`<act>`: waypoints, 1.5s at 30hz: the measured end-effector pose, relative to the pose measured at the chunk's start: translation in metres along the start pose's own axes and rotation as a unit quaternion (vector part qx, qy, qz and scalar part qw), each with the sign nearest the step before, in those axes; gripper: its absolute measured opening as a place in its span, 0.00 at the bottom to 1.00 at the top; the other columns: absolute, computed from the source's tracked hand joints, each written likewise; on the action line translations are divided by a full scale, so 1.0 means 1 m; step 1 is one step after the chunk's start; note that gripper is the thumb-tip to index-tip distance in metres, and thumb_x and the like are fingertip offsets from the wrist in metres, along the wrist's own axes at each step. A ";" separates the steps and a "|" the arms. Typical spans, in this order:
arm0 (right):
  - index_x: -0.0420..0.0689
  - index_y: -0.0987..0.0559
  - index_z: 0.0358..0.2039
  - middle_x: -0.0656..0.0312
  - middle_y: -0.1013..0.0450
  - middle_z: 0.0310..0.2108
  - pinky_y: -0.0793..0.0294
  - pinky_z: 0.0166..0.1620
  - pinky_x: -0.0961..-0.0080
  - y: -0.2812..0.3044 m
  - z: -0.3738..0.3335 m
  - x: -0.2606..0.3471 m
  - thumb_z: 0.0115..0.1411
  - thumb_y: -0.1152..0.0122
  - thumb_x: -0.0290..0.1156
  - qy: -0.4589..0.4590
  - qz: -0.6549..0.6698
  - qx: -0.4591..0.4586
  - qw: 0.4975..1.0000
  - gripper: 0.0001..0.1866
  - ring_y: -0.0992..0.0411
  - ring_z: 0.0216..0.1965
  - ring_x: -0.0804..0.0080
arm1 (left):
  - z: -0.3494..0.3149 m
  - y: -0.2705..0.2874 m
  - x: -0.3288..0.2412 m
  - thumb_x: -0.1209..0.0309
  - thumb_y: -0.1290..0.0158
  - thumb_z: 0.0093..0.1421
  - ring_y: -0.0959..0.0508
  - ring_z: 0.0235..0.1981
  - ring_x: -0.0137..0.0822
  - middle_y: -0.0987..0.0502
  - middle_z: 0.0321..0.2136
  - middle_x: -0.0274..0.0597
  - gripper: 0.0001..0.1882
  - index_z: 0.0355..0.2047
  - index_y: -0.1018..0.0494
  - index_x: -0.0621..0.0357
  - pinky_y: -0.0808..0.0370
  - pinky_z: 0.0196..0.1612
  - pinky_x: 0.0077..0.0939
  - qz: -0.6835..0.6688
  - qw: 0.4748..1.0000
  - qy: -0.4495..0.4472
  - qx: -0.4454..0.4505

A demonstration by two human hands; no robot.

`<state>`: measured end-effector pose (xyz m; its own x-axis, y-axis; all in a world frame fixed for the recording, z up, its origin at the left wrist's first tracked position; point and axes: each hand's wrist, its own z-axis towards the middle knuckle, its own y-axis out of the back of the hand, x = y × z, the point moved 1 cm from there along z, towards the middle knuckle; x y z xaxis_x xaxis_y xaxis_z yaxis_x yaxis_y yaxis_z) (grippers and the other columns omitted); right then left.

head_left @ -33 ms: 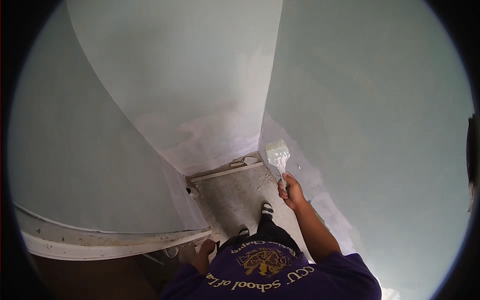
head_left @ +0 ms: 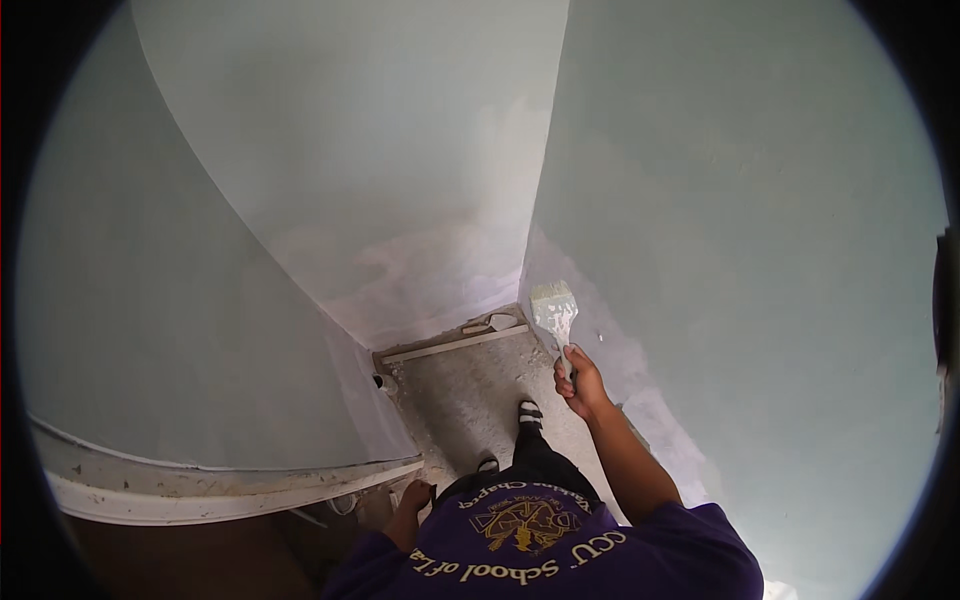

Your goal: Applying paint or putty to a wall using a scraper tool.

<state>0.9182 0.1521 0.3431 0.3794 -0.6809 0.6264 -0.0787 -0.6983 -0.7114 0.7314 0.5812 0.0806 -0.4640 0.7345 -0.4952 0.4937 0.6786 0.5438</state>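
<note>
My right hand [head_left: 580,384] is closed round the handle of a wide paintbrush [head_left: 555,311]. White paint marks the brush, and its pale bristles point up and away from me, beside the right wall [head_left: 740,250]. I cannot tell whether the bristles touch that wall. Low at my left side, next to my hip, is my left hand [head_left: 416,494]. Its fingers are too small and dim to make out, and a dark patch shows beside them.
Pale patches edge the lower back wall [head_left: 430,270] and right wall. A pale strip [head_left: 455,344] crosses the dusty floor [head_left: 455,390] near a trowel-like tool [head_left: 501,322]. A pipe end [head_left: 384,383] stands by the left wall [head_left: 190,330]. A stained white ledge [head_left: 230,495] curves at lower left.
</note>
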 end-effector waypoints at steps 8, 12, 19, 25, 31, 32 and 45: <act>0.50 0.34 0.37 0.68 0.36 0.22 0.43 0.20 0.83 -0.008 0.149 -0.029 0.64 0.56 0.37 -0.137 -0.160 0.048 0.976 0.06 0.40 0.19 0.79 | -0.036 -0.008 -0.005 0.67 0.53 0.56 0.28 0.17 0.37 0.27 0.17 0.45 0.12 0.19 0.29 0.60 0.34 0.22 0.36 -0.057 0.992 0.020 -0.111; 0.49 0.33 0.38 0.69 0.38 0.20 0.47 0.16 0.85 -0.009 0.214 -0.033 0.63 0.54 0.39 -0.175 -0.194 0.007 0.965 0.09 0.42 0.17 0.82 | -0.045 0.009 -0.082 0.68 0.55 0.56 0.28 0.16 0.35 0.27 0.17 0.44 0.12 0.20 0.29 0.61 0.33 0.21 0.31 -0.237 0.954 0.127 -0.129; 0.51 0.32 0.36 0.70 0.36 0.21 0.41 0.19 0.81 -0.061 0.295 -0.088 0.63 0.54 0.37 -0.253 -0.178 0.025 0.951 0.06 0.39 0.20 0.80 | -0.024 -0.036 -0.092 0.66 0.55 0.56 0.26 0.25 0.32 0.25 0.24 0.43 0.11 0.25 0.28 0.59 0.30 0.25 0.29 -0.381 0.867 0.184 -0.262; 0.51 0.32 0.36 0.69 0.37 0.21 0.41 0.18 0.80 -0.085 0.343 -0.154 0.63 0.54 0.36 -0.300 -0.230 0.047 0.925 0.05 0.39 0.19 0.79 | -0.070 -0.081 -0.110 0.68 0.55 0.51 0.25 0.32 0.51 0.26 0.26 0.57 0.11 0.22 0.28 0.63 0.28 0.34 0.40 -0.189 0.927 0.092 -0.312; 0.50 0.31 0.34 0.69 0.38 0.20 0.44 0.17 0.80 -0.125 0.375 -0.190 0.63 0.56 0.37 -0.338 -0.252 0.048 0.906 0.07 0.41 0.17 0.80 | -0.107 -0.146 -0.125 0.61 0.53 0.55 0.26 0.21 0.34 0.25 0.26 0.43 0.16 0.32 0.26 0.63 0.29 0.17 0.30 -0.371 0.861 0.153 -0.314; 0.50 0.31 0.34 0.69 0.38 0.20 0.44 0.17 0.80 -0.129 0.383 -0.191 0.63 0.56 0.37 -0.339 -0.255 0.049 0.904 0.07 0.41 0.17 0.80 | -0.104 -0.147 -0.131 0.61 0.53 0.55 0.26 0.21 0.34 0.25 0.26 0.43 0.16 0.32 0.26 0.63 0.29 0.17 0.30 -0.373 0.859 0.154 -0.315; 0.49 0.35 0.27 0.69 0.41 0.15 0.48 0.13 0.81 -0.185 0.365 -0.237 0.62 0.53 0.39 -0.167 -0.174 0.031 0.970 0.10 0.45 0.12 0.80 | -0.118 -0.117 -0.113 0.62 0.53 0.56 0.25 0.22 0.34 0.24 0.27 0.42 0.15 0.33 0.27 0.62 0.29 0.18 0.27 -0.305 0.895 0.201 -0.256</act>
<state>1.1795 0.5225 0.2100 0.6515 -0.2902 0.7009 0.1583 -0.8516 -0.4997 0.6390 0.4175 0.1529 -0.8106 0.0957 -0.5778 -0.2960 0.7843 0.5452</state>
